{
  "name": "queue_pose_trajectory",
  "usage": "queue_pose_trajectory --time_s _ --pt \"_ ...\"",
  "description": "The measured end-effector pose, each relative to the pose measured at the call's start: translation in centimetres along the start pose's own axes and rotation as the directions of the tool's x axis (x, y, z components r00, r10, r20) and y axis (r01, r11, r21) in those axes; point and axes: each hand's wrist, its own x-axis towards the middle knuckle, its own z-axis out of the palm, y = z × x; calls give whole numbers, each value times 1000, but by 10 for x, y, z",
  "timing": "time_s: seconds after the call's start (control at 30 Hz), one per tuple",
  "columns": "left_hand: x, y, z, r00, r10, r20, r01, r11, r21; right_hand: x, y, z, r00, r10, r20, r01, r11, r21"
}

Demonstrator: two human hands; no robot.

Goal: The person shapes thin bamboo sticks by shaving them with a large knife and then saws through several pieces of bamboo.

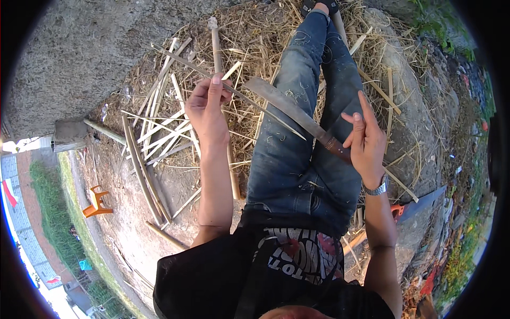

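Observation:
My left hand (210,103) pinches a long thin bamboo strip (265,112) between thumb and fingers. The strip slants from upper left down across my thighs. A machete (289,106) with a broad, dull blade lies slantwise over my jeans, below the strip. Its dark handle (336,148) points at my right hand (367,141), which hides the handle's end. The fingers of that hand are stretched and apart, index finger pointing away, and no grip on the handle shows. A watch is on the right wrist.
Pale split bamboo strips (159,125) and shavings litter the ground at left. Round bamboo poles (139,165) lie there too, one upright in view beside my left forearm. A handsaw (419,204) with a red-orange handle is by my right arm. An orange plastic chair (96,202) stands farther left.

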Motion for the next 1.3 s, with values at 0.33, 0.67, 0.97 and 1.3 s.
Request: queue_pose_trajectory --time_s 0.33,0.67,0.97,1.3 --pt "-11 -6 16 994 -64 91 65 998 -6 11 -13 20 979 -189 -73 191 981 20" --pt "-20 -11 22 985 -89 145 88 996 18 3 -2 26 993 -25 -114 58 955 292" --pt "-29 -17 27 923 -136 360 124 991 54 2 -9 24 996 61 70 -81 940 332" --pt "-37 -20 33 711 -355 607 288 935 208 12 7 20 953 -126 275 143 989 -41"
